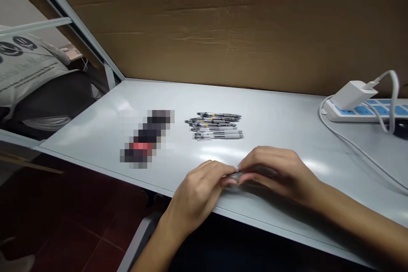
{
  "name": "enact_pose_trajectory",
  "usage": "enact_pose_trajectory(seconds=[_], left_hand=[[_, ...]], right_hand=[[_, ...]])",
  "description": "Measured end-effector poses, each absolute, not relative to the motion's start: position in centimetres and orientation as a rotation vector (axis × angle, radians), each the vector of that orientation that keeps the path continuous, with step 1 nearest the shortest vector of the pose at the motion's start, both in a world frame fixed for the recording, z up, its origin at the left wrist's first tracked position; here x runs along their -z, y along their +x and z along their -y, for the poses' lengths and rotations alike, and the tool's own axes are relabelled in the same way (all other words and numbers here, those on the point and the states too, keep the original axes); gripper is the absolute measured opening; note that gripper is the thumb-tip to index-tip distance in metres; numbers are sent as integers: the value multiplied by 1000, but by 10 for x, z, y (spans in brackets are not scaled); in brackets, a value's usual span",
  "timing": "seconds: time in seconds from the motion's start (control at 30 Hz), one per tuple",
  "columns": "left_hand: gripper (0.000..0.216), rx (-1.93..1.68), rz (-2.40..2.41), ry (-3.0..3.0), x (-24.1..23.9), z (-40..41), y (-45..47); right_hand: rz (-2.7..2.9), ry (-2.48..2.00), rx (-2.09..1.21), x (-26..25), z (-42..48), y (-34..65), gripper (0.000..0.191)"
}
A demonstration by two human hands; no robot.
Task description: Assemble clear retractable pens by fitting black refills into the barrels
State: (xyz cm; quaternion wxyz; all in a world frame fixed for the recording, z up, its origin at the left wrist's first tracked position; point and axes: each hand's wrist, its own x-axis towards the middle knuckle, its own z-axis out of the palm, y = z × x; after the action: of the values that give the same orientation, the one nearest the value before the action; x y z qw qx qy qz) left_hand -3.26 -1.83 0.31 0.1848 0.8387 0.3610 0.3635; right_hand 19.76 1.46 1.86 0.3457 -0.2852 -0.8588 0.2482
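My left hand (200,191) and my right hand (277,172) meet over the front part of the white table. Between their fingertips they pinch a thin, grey and dark pen (236,174), mostly covered by the fingers. Both hands are closed on it, one from each side. Just beyond them, a pile of several clear-barrelled pens (216,126) with grey grips and black clips lies flat, roughly side by side. Left of the pile is a dark, pixelated object (146,138) with a red patch; its kind cannot be made out.
At the right stands a white power strip (360,112) with blue sockets, a white charger (352,94) and a cable (360,146) running along the tabletop (287,114). A cardboard panel (223,29) closes off the back. Another person (47,80) sits beyond the metal frame at left.
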Motion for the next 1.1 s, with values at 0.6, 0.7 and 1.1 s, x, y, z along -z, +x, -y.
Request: enact_pose_trajectory(seconds=[0.6,0.7,1.1], left_hand=[[26,-1154,-1301,2381,5,21,-24],[24,-1160,-1259,2393,5,21,-24],[29,-1198,-1221,2402,6,20,-25]], right_hand=[[2489,-892,-375,-10,-18,201,31],[2483,-891,-326,-12,-19,202,33],[2544,-826,108,-13,-22,209,27]])
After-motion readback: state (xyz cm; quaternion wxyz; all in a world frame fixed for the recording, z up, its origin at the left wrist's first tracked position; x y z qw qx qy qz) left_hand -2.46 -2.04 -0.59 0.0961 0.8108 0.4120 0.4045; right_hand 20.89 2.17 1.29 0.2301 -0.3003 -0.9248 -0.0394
